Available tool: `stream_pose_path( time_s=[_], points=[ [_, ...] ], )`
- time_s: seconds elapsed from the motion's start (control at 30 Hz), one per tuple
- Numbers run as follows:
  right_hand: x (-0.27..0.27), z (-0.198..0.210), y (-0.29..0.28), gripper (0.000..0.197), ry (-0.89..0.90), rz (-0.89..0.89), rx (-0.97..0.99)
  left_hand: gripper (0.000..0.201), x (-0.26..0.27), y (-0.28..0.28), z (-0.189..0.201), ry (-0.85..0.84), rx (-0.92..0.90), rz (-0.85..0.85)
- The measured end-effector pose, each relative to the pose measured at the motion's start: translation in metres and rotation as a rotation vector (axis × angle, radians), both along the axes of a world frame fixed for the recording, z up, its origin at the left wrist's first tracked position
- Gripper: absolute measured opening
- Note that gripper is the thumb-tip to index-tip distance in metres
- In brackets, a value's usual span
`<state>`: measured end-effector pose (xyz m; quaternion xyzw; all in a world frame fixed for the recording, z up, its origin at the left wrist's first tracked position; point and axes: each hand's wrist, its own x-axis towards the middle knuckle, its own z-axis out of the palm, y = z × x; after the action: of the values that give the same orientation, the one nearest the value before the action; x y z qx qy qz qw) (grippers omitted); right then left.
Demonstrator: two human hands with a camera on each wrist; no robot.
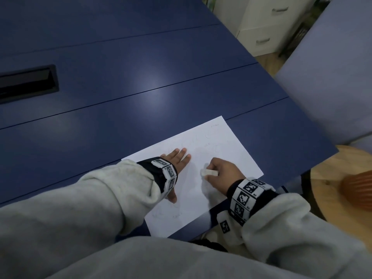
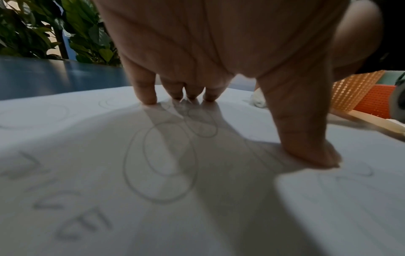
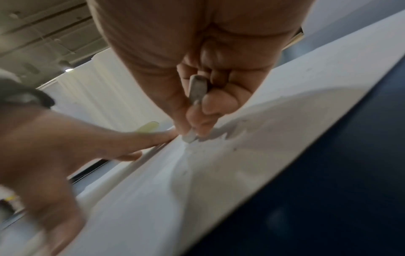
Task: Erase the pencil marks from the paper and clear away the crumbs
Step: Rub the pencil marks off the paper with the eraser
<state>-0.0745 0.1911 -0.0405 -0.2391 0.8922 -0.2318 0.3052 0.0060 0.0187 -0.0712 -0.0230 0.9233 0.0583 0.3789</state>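
Right hand pinching white eraser, tip seemingly touching paper. Beside that grip, left hand pressed flat, fingers straight, over faint pencil marks.

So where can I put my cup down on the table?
The blue table is bare beyond the paper's far edge, up to the black slot, and left of the sleeve. On the paper it is crowded: the left hand presses it flat, the right hand grips the eraser.
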Motion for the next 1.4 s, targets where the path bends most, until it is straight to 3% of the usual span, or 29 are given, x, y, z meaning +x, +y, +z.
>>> stream_pose_path(
  time_s=[0.17,0.33,0.53,0.7,0.9,1.07,1.27,1.4],
  points=[
    [0.022,0.000,0.003,0.010,-0.043,0.234,0.069,0.142,0.000,0.000,-0.001,0.001,-0.004,-0.004],
    [0.001,0.001,0.002,0.010,0.007,0.010,0.001,0.140,-0.002,0.003,0.003,-0.011,-0.021,-0.008],
    [0.023,0.002,0.004,0.012,-0.060,0.267,0.076,0.141,-0.002,0.001,0.002,-0.009,-0.036,-0.009],
    [0.006,0.007,0.002,0.008,0.038,0.097,0.005,0.140,-0.003,0.002,0.002,-0.007,-0.055,-0.007],
    [0.030,0.004,0.001,0.008,-0.037,0.285,0.052,0.143,-0.003,0.000,-0.002,-0.005,-0.058,-0.008],
    [0.007,0.005,0.001,0.016,0.033,0.055,-0.003,0.142,-0.004,0.002,0.000,-0.009,-0.059,-0.013],
    [0.035,0.008,-0.002,0.006,-0.027,0.301,0.094,0.144,-0.004,-0.002,-0.005,0.001,-0.065,-0.026],
    [0.013,0.010,-0.002,0.008,0.033,0.155,0.068,0.144,-0.004,-0.001,-0.002,-0.001,-0.061,-0.025]
  ],
)
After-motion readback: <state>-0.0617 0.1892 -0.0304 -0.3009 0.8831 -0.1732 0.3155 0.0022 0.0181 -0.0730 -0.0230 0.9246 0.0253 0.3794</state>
